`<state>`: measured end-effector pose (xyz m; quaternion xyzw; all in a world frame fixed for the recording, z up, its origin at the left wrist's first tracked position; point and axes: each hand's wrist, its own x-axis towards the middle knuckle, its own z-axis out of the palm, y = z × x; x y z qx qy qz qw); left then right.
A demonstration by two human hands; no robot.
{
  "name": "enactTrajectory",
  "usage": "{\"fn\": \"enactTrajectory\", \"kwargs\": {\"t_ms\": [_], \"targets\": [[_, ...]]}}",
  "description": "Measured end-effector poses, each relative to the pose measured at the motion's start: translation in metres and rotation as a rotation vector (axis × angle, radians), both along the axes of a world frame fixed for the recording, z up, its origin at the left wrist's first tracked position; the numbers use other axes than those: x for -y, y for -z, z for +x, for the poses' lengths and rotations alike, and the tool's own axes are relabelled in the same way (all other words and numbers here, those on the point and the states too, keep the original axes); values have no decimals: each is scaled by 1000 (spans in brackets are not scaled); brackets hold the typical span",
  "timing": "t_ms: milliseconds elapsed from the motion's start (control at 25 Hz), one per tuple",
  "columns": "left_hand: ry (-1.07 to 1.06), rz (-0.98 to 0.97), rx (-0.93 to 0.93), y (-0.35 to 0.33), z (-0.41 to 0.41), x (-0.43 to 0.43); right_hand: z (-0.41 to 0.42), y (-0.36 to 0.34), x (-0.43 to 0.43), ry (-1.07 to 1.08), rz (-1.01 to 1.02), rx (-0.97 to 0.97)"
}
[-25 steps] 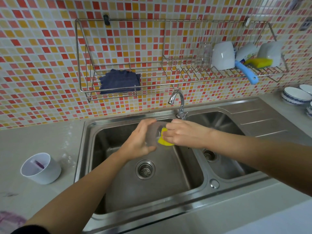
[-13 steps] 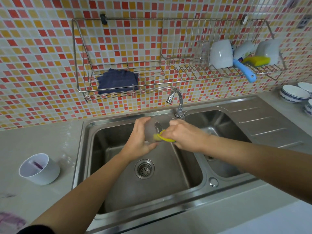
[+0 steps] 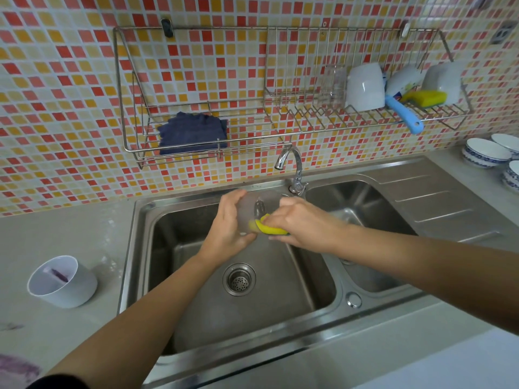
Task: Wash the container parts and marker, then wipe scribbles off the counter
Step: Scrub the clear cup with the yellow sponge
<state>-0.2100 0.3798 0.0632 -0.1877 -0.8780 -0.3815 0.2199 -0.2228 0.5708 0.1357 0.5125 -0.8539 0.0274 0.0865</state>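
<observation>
Gripping the clear container part point(image 3: 254, 213) with left hand point(image 3: 229, 228) over the sink point(image 3: 196, 313), right hand point(image 3: 302, 224) pinching sponge point(image 3: 269, 228) against it. Probably handling light, stiff, wet-slippery; best wrapping the wall.

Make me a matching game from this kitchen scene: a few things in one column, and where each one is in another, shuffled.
Things:
1. blue cloth
2. white cup
3. yellow sponge
4. patterned bowls

Places:
A. counter left of the sink
B. in the right hand
C. counter at far right
D. left part of the wall rack

Pairs: 1-D, 2-A, 3-B, 4-C
</observation>
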Motion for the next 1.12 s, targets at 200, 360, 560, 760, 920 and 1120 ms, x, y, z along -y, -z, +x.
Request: {"fn": "enactTrajectory", "kwargs": {"t_ms": [200,360,560,760,920,1120], "targets": [[169,55,165,-12,2,7,-15,-16,-9,-283,261,-454],[27,91,188,-10,4,-1,-13,-8,-2,-172,200,-223],[44,-2,66,-8,4,1,-16,-7,-7,-188,176,-233],[187,-42,279,-13,5,8,-23,-21,-15,-398,335,-560],[39,57,229,-8,7,-3,-20,-10,-3,-228,200,-412],[-134,83,237,-1,3,-5,3,8,11,155,-145,268]]}}
